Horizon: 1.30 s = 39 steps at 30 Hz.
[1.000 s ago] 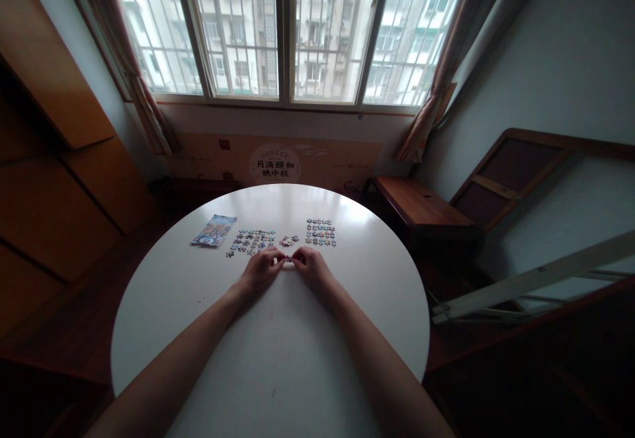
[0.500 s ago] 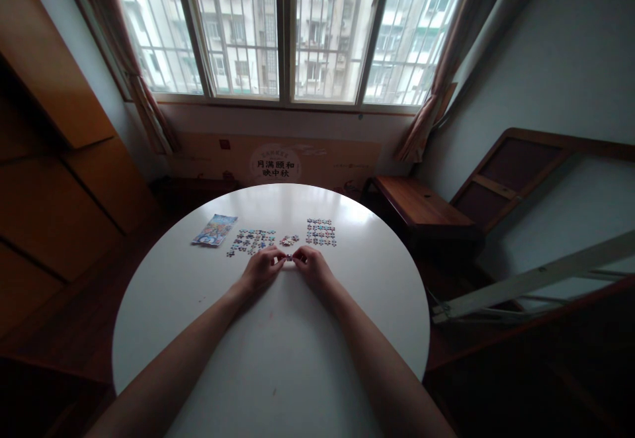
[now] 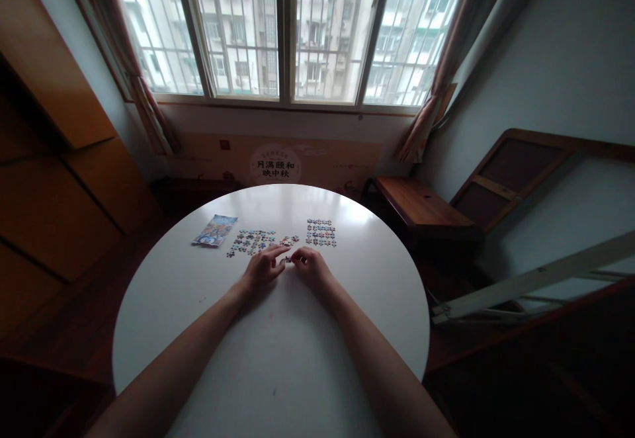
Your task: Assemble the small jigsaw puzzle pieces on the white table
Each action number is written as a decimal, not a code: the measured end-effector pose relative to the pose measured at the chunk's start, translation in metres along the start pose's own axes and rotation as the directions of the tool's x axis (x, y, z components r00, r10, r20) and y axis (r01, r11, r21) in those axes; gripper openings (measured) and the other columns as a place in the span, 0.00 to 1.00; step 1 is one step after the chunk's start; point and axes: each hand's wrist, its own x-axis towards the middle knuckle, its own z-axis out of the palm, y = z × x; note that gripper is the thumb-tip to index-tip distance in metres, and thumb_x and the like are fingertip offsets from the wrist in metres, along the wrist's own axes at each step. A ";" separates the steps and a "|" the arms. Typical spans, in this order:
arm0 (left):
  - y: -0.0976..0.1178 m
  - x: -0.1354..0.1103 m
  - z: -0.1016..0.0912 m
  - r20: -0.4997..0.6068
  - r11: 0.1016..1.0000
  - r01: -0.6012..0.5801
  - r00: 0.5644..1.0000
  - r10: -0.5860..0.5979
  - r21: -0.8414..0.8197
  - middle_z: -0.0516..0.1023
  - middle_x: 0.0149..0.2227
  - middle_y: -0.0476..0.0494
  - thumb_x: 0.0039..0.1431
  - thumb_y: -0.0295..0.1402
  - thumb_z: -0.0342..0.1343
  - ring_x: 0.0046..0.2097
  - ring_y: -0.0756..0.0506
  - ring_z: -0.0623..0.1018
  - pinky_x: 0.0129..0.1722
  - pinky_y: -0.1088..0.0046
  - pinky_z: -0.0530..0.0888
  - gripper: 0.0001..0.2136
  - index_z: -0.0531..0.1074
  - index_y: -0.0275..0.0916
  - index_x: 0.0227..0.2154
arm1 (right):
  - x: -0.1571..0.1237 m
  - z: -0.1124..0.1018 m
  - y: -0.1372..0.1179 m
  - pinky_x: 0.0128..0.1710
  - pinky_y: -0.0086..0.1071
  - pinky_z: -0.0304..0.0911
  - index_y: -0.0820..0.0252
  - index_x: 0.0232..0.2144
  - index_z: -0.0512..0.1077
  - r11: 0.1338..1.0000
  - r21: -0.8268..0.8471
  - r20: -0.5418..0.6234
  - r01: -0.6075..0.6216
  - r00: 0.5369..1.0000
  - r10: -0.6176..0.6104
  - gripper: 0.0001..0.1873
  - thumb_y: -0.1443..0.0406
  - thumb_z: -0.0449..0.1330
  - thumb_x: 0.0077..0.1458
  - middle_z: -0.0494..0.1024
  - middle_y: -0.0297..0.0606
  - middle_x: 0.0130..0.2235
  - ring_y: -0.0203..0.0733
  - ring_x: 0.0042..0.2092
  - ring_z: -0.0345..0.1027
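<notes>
Both my hands rest on a round white table (image 3: 278, 358). My left hand (image 3: 261, 268) and my right hand (image 3: 308, 266) meet fingertip to fingertip over a small jigsaw piece (image 3: 288, 260), which they pinch between them. Just beyond lie a few loose pieces (image 3: 289, 241). A joined patch of pieces (image 3: 249, 241) lies to the left of these. Another patch of pieces (image 3: 321, 233) lies to the right. A small colourful picture card (image 3: 215, 230) sits at the far left of the row.
A wide barred window (image 3: 288, 28) with curtains fills the far wall. A low wooden bench (image 3: 421, 206) stands right of the table. A tilted wooden frame (image 3: 510, 173) and a white board (image 3: 536, 279) lean at the right. Wooden cabinets (image 3: 54, 180) line the left.
My left hand's fingers have stretched a little further forward toward the loose pieces. Otherwise both hands stay at the same spot.
</notes>
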 end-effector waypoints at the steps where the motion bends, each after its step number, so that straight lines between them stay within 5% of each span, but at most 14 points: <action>1: 0.001 0.000 -0.001 0.010 1.000 -0.023 1.000 0.023 -0.013 0.73 0.48 0.44 0.53 0.26 0.53 0.24 0.55 0.70 0.31 0.77 0.72 0.18 0.70 0.42 0.49 | 0.000 0.000 0.000 0.33 0.27 0.59 0.61 0.27 0.74 1.000 -0.005 0.002 0.000 1.000 0.000 0.06 0.72 0.57 0.50 0.74 0.35 0.29 0.34 0.30 0.65; 11: -0.001 0.001 -0.029 0.171 0.983 -0.146 0.977 0.126 0.114 0.78 0.33 0.49 0.54 0.30 0.55 0.31 0.51 0.75 0.35 0.76 0.71 0.12 0.74 0.45 0.42 | 0.002 -0.001 -0.001 0.32 0.26 0.59 0.61 0.27 0.76 1.000 -0.009 0.043 0.014 0.999 -0.014 0.07 0.74 0.60 0.48 0.73 0.35 0.29 0.33 0.30 0.65; 18: -0.002 0.001 -0.031 0.207 0.972 -0.169 0.969 0.134 0.161 0.78 0.34 0.49 0.55 0.29 0.54 0.30 0.52 0.75 0.31 0.78 0.69 0.12 0.75 0.45 0.41 | 0.002 0.000 -0.002 0.33 0.26 0.59 0.61 0.29 0.76 1.000 -0.004 0.058 0.009 0.998 -0.009 0.07 0.72 0.58 0.50 0.75 0.36 0.30 0.34 0.30 0.66; 29: -0.007 0.002 -0.032 0.157 0.994 -0.106 0.982 0.103 0.011 0.78 0.38 0.47 0.54 0.27 0.53 0.28 0.53 0.74 0.33 0.77 0.71 0.13 0.75 0.43 0.42 | 0.001 -0.002 -0.002 0.32 0.25 0.59 0.58 0.31 0.77 1.000 0.012 0.111 0.007 0.994 -0.009 0.07 0.70 0.59 0.51 0.76 0.36 0.31 0.34 0.30 0.66; 39: -0.009 0.002 -0.025 0.235 0.960 -0.103 0.958 0.166 -0.259 0.79 0.39 0.42 0.55 0.30 0.55 0.33 0.51 0.77 0.32 0.76 0.74 0.08 0.77 0.38 0.35 | 0.002 -0.006 -0.006 0.33 0.25 0.59 0.55 0.32 0.78 1.000 -0.005 0.150 0.030 0.988 -0.029 0.08 0.69 0.60 0.52 0.76 0.35 0.30 0.34 0.31 0.67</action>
